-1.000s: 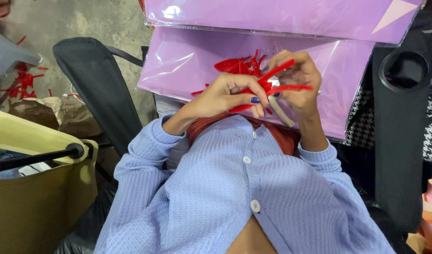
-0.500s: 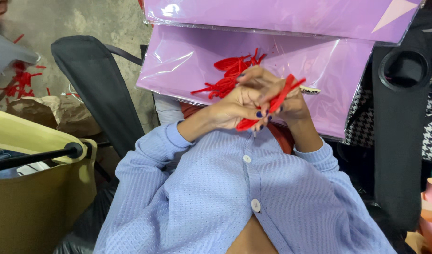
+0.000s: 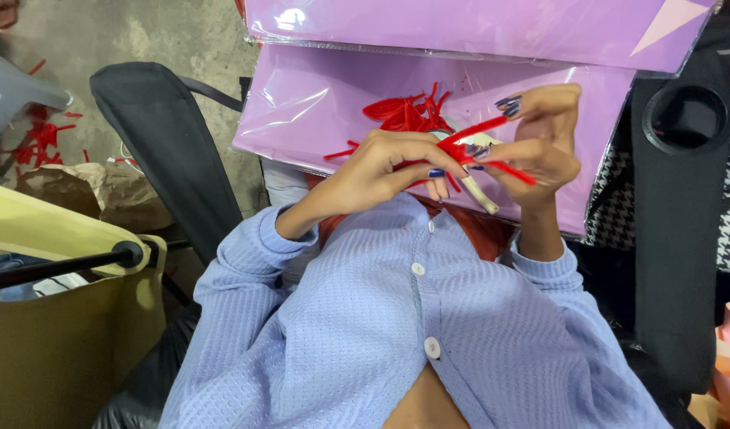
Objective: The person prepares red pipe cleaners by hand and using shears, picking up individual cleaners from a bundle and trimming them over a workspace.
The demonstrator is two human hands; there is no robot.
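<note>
From the head camera, the left hand and the right hand meet above a purple sheet wrapped in clear plastic, which lies across the lap. The left hand's fingers are curled together, pinching the near end of a thin red strip. The right hand's fingers are closed on the same strip further along, with the index finger raised and bent over it. The strip runs slanted between the two hands, and another red piece sticks out below the right hand. A pale, flat stick pokes out beneath the fingers; which hand holds it cannot be told.

Just behind the hands, a small pile of red strips rests on the purple sheet. A second purple sheet lies above it, partly overlapping. To the left stands a black chair back, and more red scraps lie scattered on the floor beyond it.
</note>
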